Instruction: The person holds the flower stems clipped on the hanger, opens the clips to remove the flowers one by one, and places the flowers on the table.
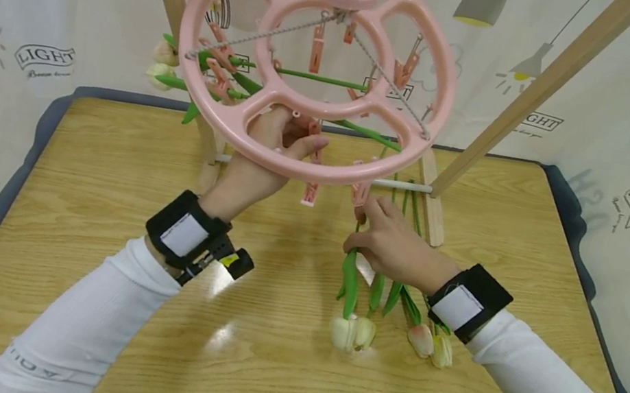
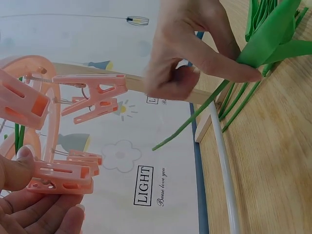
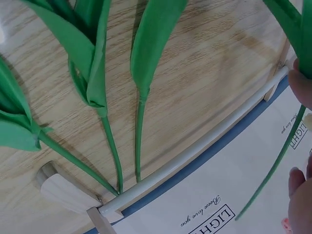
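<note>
Left grip pinches pink clip between thumb and fingers; whether clip gapes, cannot tell. Right grip grasps tulip by stem near leaf, bloom downward, stem end free and apart from pinched clip. Above, on pink ring: two tulips at left side, stems lying sideways, apparently clipped; other clips hang bare. On bench three more tulips lie loose. Judged so, under half done; four tulips left, counting grasped one
</note>
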A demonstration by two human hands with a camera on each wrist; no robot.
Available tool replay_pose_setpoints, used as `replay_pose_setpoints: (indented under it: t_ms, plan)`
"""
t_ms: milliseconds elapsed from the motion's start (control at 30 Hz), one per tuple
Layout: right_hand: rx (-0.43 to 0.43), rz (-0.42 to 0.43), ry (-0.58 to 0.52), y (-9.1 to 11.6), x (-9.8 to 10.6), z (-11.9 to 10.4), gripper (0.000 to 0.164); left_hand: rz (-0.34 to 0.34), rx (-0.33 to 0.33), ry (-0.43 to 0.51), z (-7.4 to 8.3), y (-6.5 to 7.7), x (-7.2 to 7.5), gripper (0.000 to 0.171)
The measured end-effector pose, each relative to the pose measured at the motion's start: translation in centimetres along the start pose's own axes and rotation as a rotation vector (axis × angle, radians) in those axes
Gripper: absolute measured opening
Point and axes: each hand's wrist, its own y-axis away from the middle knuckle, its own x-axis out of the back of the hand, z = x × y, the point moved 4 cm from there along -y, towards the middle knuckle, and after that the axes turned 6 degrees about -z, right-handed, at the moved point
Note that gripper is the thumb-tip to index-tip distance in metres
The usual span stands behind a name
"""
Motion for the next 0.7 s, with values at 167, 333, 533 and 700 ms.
replay_pose_setpoints:
  t_ms: [167,333,533,700]
  plan:
    - [-0.002,0.0,-0.051,0.1,-0.4,0.0,0.013,-0.001,-0.005,0.001,0.0,0.0,0.0,0.019]
    - [-0.11,-0.086,-0.157,0.5,-1.5,0.3,0.017,0.005,-0.02,-0.003,-0.1,0.1,0.1,0.017]
    - [-0.266,-0.133,-0.409,0.7,-2.9,0.8,0.023,0.01,-0.033,-0.01,-0.1,0.1,0.1,0.016]
    - [-0.399,-0.149,-0.619,0.8,-3.3,0.9,0.024,0.006,-0.021,-0.003,-0.1,0.1,0.1,0.017]
